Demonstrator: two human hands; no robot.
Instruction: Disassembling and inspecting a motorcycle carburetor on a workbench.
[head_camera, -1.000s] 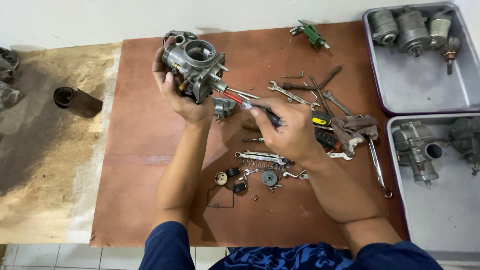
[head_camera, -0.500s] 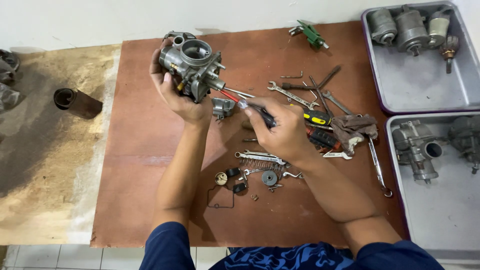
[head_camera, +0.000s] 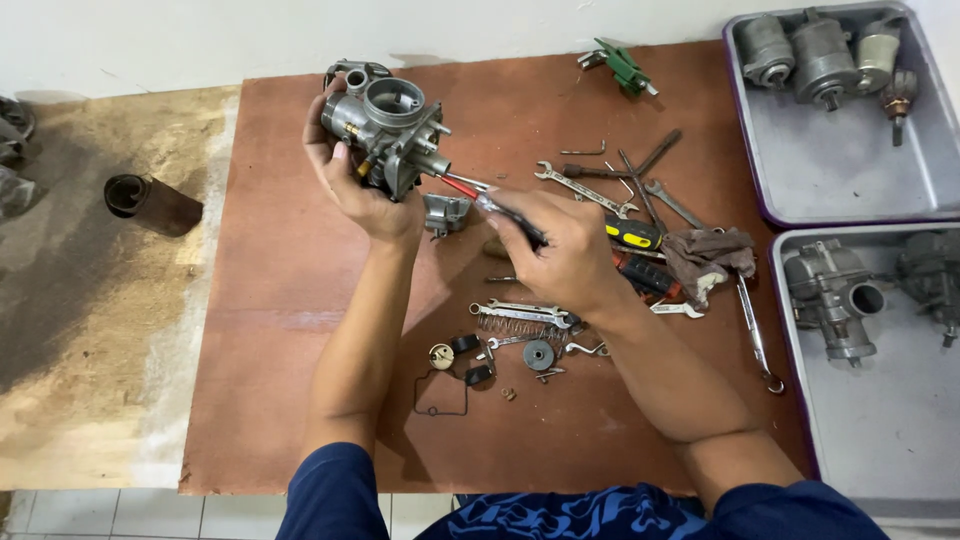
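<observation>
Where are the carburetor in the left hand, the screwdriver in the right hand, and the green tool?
carburetor (head_camera: 392, 135), head view, on its metal body below the round bore.
screwdriver (head_camera: 462, 187), head view, on its red shaft.
green tool (head_camera: 622, 68), head view, on its green body.

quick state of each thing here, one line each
carburetor: lifted off the board, gripped in left hand
screwdriver: in right hand, tip at the carburetor's side
wrenches: lying loose on board
rag: crumpled beside the tools
spring: lying loose on board
upper tray: holds metal parts
</observation>
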